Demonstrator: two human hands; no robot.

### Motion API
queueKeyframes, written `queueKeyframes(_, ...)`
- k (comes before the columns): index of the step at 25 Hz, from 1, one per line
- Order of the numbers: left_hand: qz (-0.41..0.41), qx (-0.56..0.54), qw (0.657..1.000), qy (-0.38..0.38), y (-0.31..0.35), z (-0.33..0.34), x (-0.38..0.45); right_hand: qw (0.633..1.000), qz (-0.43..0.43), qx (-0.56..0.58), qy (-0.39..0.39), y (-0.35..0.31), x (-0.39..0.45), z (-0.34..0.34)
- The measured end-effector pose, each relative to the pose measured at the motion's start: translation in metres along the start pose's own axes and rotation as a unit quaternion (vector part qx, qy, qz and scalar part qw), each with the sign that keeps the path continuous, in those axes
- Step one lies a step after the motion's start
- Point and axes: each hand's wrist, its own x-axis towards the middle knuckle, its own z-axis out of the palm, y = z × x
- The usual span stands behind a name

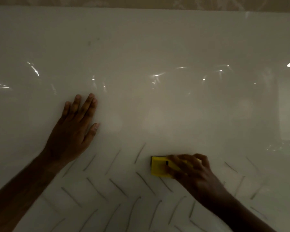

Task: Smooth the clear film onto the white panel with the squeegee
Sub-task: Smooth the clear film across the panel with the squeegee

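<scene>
Yellow squeegee (159, 167) lies flat on the clear film (157, 84) near the white panel (141, 30)'s near edge, gripped by the right hand (192, 173)'s curled fingers. Left hand (74, 129) presses flat, fingers slightly spread.

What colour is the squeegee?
Yellow; the squeegee shows in the head view, under the right hand.

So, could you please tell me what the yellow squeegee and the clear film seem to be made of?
The yellow rectangular squeegee looks like matte plastic or foam: opaque and dull. The clear film looks like thin glossy plastic: see-through, with bright rippled glints.
</scene>
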Motion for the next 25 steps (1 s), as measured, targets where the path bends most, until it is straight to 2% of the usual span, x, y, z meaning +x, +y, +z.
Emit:
queueKeyframes(4, -0.012, -0.004, 1.000, -0.004, -0.004, 0.001, -0.010, 0.995, 0.086, -0.003, 0.048, 0.013, 0.050, -0.007)
queueKeyframes(7, -0.016, -0.008, 1.000, -0.001, -0.003, 0.002, -0.009, 0.992, 0.094, -0.002, 0.078, -0.014, 0.099, 0.006)
queueKeyframes(9, -0.013, -0.013, 1.000, 0.000, -0.006, 0.002, -0.012, 0.994, 0.076, 0.005, 0.073, -0.035, 0.101, 0.015)
queueKeyframes(11, -0.014, -0.017, 1.000, 0.002, -0.011, 0.000, -0.017, 0.999, 0.023, 0.001, 0.033, -0.048, 0.077, 0.019)
queueKeyframes(14, -0.024, -0.018, 1.000, -0.004, -0.024, -0.003, -0.029, 1.000, -0.020, -0.021, -0.005, -0.042, 0.039, 0.012)
queueKeyframes(16, -0.028, -0.017, 0.999, -0.001, -0.027, -0.002, -0.035, 1.000, 0.010, -0.022, 0.004, -0.023, 0.042, 0.001)
queueKeyframes(20, -0.026, -0.010, 1.000, 0.001, -0.028, -0.002, -0.035, 0.991, 0.109, -0.012, 0.077, -0.018, 0.123, -0.003)
queueKeyframes(23, -0.017, -0.008, 1.000, 0.001, -0.031, -0.002, -0.035, 0.993, 0.075, 0.009, 0.087, -0.059, 0.161, 0.021)
queueKeyframes(25, -0.019, -0.017, 1.000, 0.004, -0.035, -0.004, -0.039, 0.999, 0.023, 0.008, 0.048, -0.089, 0.144, 0.036)
